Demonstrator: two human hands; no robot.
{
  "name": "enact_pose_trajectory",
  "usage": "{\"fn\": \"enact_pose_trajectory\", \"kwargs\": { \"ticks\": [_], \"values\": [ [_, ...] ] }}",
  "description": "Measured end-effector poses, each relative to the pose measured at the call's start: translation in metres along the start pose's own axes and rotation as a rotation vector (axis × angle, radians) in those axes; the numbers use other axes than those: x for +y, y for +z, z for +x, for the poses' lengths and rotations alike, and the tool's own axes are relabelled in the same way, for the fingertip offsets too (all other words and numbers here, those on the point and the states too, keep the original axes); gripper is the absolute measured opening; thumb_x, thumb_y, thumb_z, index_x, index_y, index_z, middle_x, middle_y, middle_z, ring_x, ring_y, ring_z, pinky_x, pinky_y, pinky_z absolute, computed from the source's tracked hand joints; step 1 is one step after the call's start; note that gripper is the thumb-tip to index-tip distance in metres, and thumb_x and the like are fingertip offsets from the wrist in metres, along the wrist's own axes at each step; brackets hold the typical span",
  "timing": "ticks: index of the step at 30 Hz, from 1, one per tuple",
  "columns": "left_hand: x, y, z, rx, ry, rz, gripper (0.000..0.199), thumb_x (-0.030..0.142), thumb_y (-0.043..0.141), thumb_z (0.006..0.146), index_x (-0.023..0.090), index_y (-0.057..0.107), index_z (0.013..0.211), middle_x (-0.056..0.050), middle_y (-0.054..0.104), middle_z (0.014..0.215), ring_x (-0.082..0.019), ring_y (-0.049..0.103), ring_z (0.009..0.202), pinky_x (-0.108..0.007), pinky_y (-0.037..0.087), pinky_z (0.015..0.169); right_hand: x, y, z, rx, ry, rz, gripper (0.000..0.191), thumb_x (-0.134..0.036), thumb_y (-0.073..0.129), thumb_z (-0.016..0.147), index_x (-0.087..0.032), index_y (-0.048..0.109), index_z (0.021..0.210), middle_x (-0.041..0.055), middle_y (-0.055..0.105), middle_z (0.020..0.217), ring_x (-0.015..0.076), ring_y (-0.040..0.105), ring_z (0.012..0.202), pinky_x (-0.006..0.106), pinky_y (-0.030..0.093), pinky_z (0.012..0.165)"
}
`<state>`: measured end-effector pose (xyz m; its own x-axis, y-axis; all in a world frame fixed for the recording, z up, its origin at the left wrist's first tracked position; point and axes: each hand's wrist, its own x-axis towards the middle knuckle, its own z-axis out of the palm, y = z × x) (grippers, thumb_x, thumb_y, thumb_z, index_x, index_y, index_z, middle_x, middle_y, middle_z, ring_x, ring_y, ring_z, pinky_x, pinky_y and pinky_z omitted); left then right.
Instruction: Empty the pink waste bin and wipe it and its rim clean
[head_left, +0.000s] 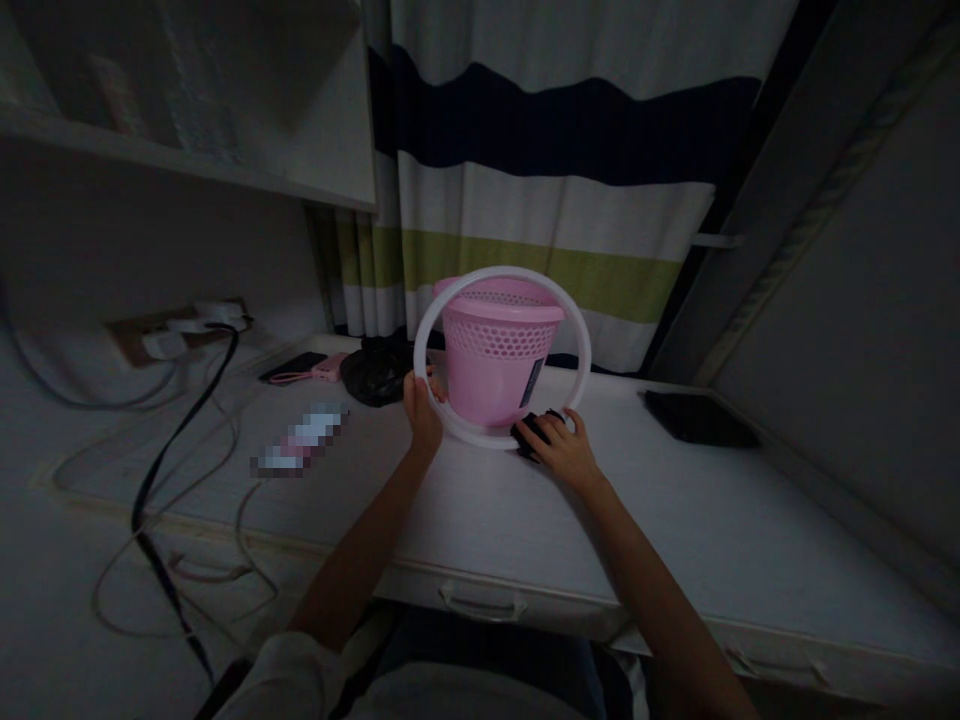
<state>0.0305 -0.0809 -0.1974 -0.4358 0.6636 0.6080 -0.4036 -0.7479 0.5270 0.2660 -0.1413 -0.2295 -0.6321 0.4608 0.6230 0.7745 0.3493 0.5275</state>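
A white ring stands upright on the desk. Behind it, seen through its opening, is a pink plastic basket with a band of holes below its rim and a dark label on its side. My left hand grips the ring's lower left edge, fingers wrapped round it. At the ring's lower right, my right hand is closed over a black, soft-looking bundle pressed close to the ring. Its exact kind is hard to make out in the dim light, and my fingers cover part of it.
A black plastic bag, a pink power bank and a lit, blurred phone lie left on the white desk. Cables run from wall plugs. A flat black item lies right. A striped curtain hangs behind.
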Motion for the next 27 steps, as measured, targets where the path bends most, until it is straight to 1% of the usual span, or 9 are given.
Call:
{"fn": "enact_pose_trajectory", "kwargs": {
  "ticks": [4, 6, 8, 10, 12, 15, 20, 24, 27],
  "values": [
    [0.000, 0.002, -0.005, 0.013, 0.016, -0.012, 0.038, 0.055, 0.048, 0.080, 0.018, 0.054, 0.087, 0.008, 0.040, 0.050, -0.007, 0.036, 0.041, -0.021, 0.042, 0.048, -0.004, 0.000, 0.003, -0.016, 0.025, 0.072, 0.039, -0.038, 0.049, 0.085, -0.021, 0.052, 0.121, 0.0077, 0.063, 0.098, 0.0214, 0.050, 0.094, 0.046, 0.020, 0.100],
    [0.000, 0.003, -0.008, 0.008, 0.017, -0.009, 0.038, 0.055, 0.050, 0.079, 0.018, 0.055, 0.086, 0.008, 0.040, 0.050, -0.007, 0.036, 0.041, -0.022, 0.042, 0.048, -0.007, 0.000, 0.006, -0.021, 0.061, 0.128, 0.033, -0.036, 0.045, 0.087, -0.018, 0.059, 0.111, 0.0068, 0.064, 0.091, 0.0199, 0.052, 0.088, 0.043, 0.022, 0.100],
    [0.000, 0.004, -0.010, -0.001, 0.014, -0.001, 0.037, 0.054, 0.051, 0.079, 0.018, 0.055, 0.084, 0.007, 0.041, 0.050, -0.008, 0.037, 0.042, -0.021, 0.042, 0.047, -0.012, 0.000, 0.011, -0.069, 0.122, 0.211, 0.030, -0.036, 0.041, 0.089, -0.016, 0.063, 0.097, 0.0066, 0.065, 0.084, 0.0188, 0.053, 0.083, 0.039, 0.025, 0.099],
    [0.000, 0.005, -0.013, -0.010, 0.011, 0.008, 0.036, 0.053, 0.051, 0.079, 0.018, 0.055, 0.084, 0.007, 0.041, 0.050, -0.008, 0.037, 0.042, -0.021, 0.040, 0.046, -0.018, -0.001, 0.017, -0.141, 0.197, 0.283, 0.034, -0.036, 0.038, 0.090, -0.015, 0.064, 0.086, 0.0073, 0.065, 0.079, 0.0186, 0.054, 0.080, 0.035, 0.031, 0.092],
    [0.000, 0.006, -0.016, -0.012, 0.015, 0.016, 0.036, 0.053, 0.050, 0.080, 0.018, 0.055, 0.084, 0.007, 0.040, 0.050, -0.008, 0.038, 0.042, -0.021, 0.040, 0.046, -0.025, -0.003, 0.024, -0.193, 0.268, 0.315, 0.039, -0.037, 0.033, 0.092, -0.014, 0.063, 0.081, 0.0087, 0.065, 0.076, 0.0192, 0.055, 0.077, 0.033, 0.036, 0.082],
    [0.002, 0.008, -0.019, -0.008, 0.024, 0.023, 0.035, 0.054, 0.046, 0.082, 0.019, 0.053, 0.085, 0.007, 0.039, 0.051, -0.008, 0.038, 0.043, -0.021, 0.040, 0.047, -0.036, -0.007, 0.039, -0.228, 0.345, 0.330, 0.044, -0.039, 0.028, 0.093, -0.013, 0.063, 0.082, 0.0098, 0.065, 0.074, 0.0195, 0.058, 0.073, 0.031, 0.036, 0.073],
    [0.002, 0.010, -0.023, -0.015, 0.026, 0.043, 0.035, 0.054, 0.044, 0.083, 0.020, 0.052, 0.087, 0.007, 0.038, 0.052, -0.008, 0.038, 0.044, -0.022, 0.039, 0.048, -0.055, -0.011, 0.065, -0.316, 0.474, 0.434, 0.048, -0.043, 0.024, 0.093, -0.017, 0.064, 0.085, 0.0088, 0.069, 0.078, 0.0176, 0.062, 0.071, 0.027, 0.036, 0.066],
    [-0.002, 0.010, -0.031, -0.041, 0.003, 0.081, 0.039, 0.059, 0.042, 0.081, 0.021, 0.052, 0.084, 0.007, 0.038, 0.052, -0.009, 0.038, 0.045, -0.023, 0.038, 0.049, -0.069, -0.011, 0.084, -0.366, 0.557, 0.577, 0.053, -0.044, 0.021, 0.094, -0.018, 0.065, 0.085, 0.0099, 0.070, 0.079, 0.0189, 0.064, 0.074, 0.026, 0.038, 0.064],
    [-0.003, 0.010, -0.039, -0.083, -0.041, 0.131, 0.043, 0.062, 0.043, 0.078, 0.021, 0.052, 0.084, 0.005, 0.043, 0.056, -0.011, 0.043, 0.049, -0.025, 0.040, 0.051, -0.075, -0.010, 0.098, -0.364, 0.591, 0.716, 0.052, -0.042, 0.019, 0.095, -0.018, 0.065, 0.089, 0.0072, 0.070, 0.080, 0.0162, 0.065, 0.075, 0.022, 0.039, 0.062]
  ]
}}
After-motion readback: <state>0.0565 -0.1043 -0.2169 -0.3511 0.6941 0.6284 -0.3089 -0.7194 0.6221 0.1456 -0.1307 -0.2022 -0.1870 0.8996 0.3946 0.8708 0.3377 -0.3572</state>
